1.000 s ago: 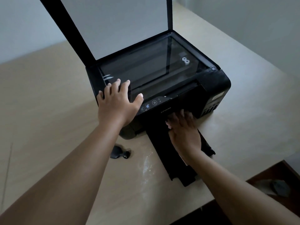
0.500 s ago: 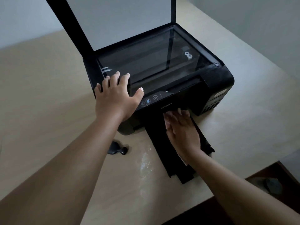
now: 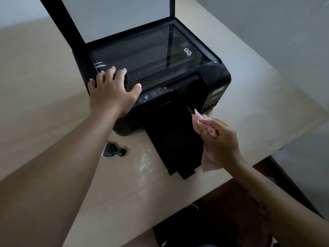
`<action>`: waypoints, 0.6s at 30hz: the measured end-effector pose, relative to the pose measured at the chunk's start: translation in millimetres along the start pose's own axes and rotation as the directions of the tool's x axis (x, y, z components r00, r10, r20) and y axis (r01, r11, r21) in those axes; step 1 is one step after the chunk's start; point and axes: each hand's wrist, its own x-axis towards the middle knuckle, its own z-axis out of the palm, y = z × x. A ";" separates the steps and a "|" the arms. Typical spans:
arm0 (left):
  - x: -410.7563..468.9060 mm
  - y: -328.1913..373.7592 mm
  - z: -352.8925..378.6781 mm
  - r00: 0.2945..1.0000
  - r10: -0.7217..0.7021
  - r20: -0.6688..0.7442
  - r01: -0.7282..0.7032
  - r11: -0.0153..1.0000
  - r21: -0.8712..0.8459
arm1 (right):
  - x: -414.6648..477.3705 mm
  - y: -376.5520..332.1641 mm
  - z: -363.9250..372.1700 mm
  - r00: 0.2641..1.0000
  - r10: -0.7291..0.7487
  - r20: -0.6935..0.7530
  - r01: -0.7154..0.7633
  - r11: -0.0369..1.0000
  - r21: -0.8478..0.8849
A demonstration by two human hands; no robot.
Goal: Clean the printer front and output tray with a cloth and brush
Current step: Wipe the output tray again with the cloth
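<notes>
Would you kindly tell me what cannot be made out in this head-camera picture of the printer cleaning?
Head view only:
- Scanner lid: top cut off by the upper edge.
- Control panel: left end under the left hand; icons too small to read.
- Pink cloth: mostly hidden inside the right hand, which is blurred.
- Small black object: partly behind the left forearm; brush or not, unclear.

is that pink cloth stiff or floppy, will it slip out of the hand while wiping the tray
Probably floppy: the cloth hangs limp below the right hand and bunches up in its grip. Likely light, since that curled grip alone holds it off the table. Slipping seems unlikely, because it looks soft and matte rather than glossy.
</notes>
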 end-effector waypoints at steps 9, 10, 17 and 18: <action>-2.1 2.9 -0.8 1.000 0.013 -0.009 -0.013 1.000 0.005 | -60.6 10.9 0.1 0.918 0.291 -0.270 -0.278 0.957 0.088; -2.5 3.4 -0.9 1.000 0.016 -0.007 -0.016 1.000 0.007 | -55.4 8.3 9.4 0.919 0.272 -0.285 -0.255 0.962 0.095; -3.0 3.5 -2.6 1.000 0.015 -0.015 -0.015 1.000 0.006 | -15.6 12.4 63.0 0.990 0.109 -0.085 -0.124 0.972 -0.200; -3.2 3.9 -2.5 1.000 0.016 -0.015 -0.016 1.000 0.007 | -24.2 14.1 73.4 0.996 0.093 -0.015 -0.093 0.931 -0.353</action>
